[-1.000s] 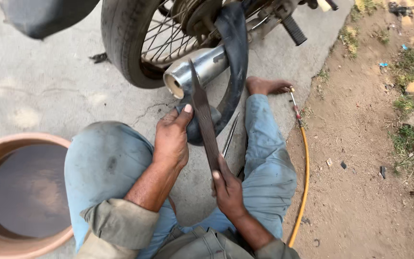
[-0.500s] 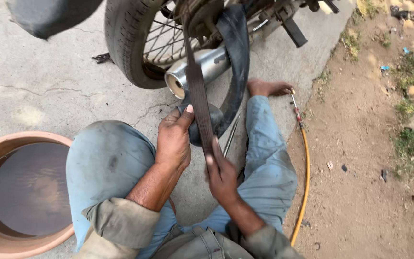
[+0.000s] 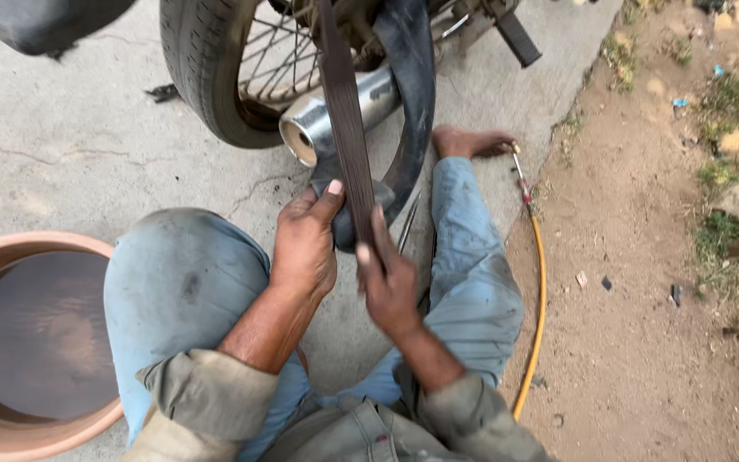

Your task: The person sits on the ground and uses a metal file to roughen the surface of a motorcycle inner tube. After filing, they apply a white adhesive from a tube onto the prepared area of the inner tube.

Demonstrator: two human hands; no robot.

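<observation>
Black rubber fills your grip: the inner tube [image 3: 404, 111] hangs in a loop out of the motorcycle wheel [image 3: 224, 77], and its lowest fold sits between your two hands, just below the chrome exhaust pipe [image 3: 335, 120]; your left hand [image 3: 305, 244] is clasped on that fold, thumb up along its front and fingers curled behind it; your right hand [image 3: 389, 278] is closed around the lower end of a long flat brown strip [image 3: 345, 111], thumb pressed along its face; the strip rises from your right hand straight up past the exhaust pipe and out of the top of the view, lying against the tube where your hands meet; both hands are just beside each other, nearly touching. You sit on the concrete ground [image 3: 62, 145] in blue trousers, your bare right foot [image 3: 472, 141] stretched out towards the dirt edge; a yellow hose [image 3: 540, 299] runs along the right of that leg, its metal tip near the foot; a round terracotta basin [image 3: 10, 342] of dark water stands beside your left knee.
</observation>
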